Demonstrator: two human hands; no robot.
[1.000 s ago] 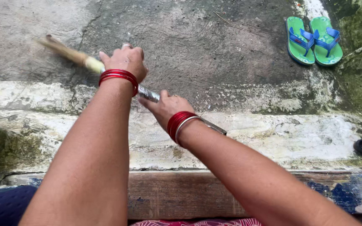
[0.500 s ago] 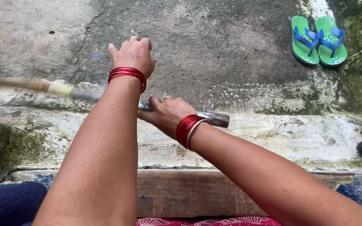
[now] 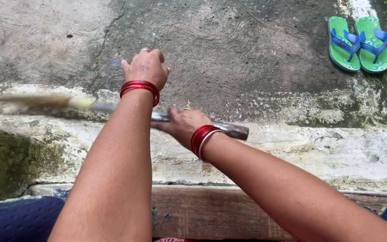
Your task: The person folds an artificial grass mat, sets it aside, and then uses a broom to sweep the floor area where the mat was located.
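Note:
My right hand [image 3: 181,125] is closed around the silver handle [image 3: 232,130] of a broom, near its end. The broom runs left under my left forearm, and its pale yellow bristles [image 3: 36,100] are blurred with motion over the edge of the concrete step [image 3: 319,148]. My left hand [image 3: 146,67] hovers above the wet concrete ground, off the broom, with its fingers loosely curled and nothing seen in them. Both wrists carry red bangles.
A pair of green flip-flops with blue straps [image 3: 359,42] lies at the top right. Moss [image 3: 10,157] grows on the step at the left. A worn wooden plank [image 3: 202,210] runs along the near edge, with dark blue fabric [image 3: 19,219] at the bottom left.
The broom head swung from the upper left down to the step's edge. My left hand let go of the handle and rose clear of it. My right hand kept its grip.

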